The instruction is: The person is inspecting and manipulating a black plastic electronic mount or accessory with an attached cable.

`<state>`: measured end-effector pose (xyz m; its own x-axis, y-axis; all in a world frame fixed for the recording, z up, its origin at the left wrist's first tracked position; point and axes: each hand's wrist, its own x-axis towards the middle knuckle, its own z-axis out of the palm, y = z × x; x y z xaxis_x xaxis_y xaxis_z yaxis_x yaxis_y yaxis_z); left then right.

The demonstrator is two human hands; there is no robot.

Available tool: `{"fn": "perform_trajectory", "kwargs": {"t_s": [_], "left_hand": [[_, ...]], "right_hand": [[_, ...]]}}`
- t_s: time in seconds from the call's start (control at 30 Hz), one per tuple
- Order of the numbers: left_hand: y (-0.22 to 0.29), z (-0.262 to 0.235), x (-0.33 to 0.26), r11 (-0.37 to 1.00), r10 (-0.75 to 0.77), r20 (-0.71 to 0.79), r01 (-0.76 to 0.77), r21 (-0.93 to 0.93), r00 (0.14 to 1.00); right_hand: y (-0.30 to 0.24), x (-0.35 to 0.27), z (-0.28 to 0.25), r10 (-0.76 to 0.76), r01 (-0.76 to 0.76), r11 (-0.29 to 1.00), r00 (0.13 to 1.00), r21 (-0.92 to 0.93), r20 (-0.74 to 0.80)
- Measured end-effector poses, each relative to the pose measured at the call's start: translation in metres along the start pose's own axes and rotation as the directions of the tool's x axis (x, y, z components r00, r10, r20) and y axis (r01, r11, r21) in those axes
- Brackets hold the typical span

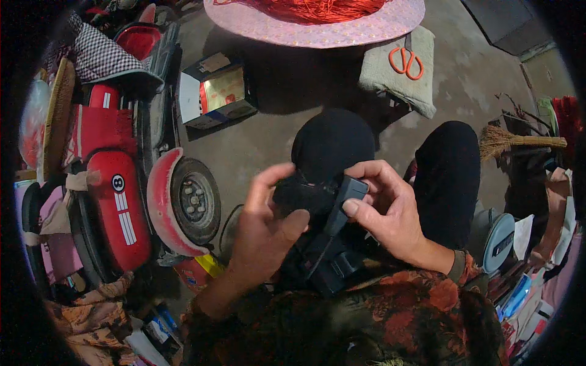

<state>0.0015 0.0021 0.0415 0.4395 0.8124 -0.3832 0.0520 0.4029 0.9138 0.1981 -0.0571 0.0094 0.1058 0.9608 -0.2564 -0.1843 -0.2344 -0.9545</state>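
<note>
Bare concrete floor (268, 131) (dim, cluttered edges)

light: dim, cool cast | shadows: soft | edges: fisheye bending, black vignette | focus: mostly sharp

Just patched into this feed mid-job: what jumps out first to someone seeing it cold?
Centre frame, the left hand and right hand together grip a black strapped device above the person's lap. On the left stands a red scooter with a dusty wheel. At the top, orange-handled scissors lie on a folded grey cloth beside a pink round mat of red threads.
</note>
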Motion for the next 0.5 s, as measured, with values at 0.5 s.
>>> {"fn": "perform_trajectory", "kwargs": {"t_s": [0.5], "left_hand": [[-0.0076, -0.0025, 0.0106, 0.999, -0.037, 0.002, 0.037, -0.039, 0.999]], "right_hand": [[-0.0009, 0.0019, -0.0049, 0.056, -0.081, 0.976, 0.990, 0.201, 0.129]]}}
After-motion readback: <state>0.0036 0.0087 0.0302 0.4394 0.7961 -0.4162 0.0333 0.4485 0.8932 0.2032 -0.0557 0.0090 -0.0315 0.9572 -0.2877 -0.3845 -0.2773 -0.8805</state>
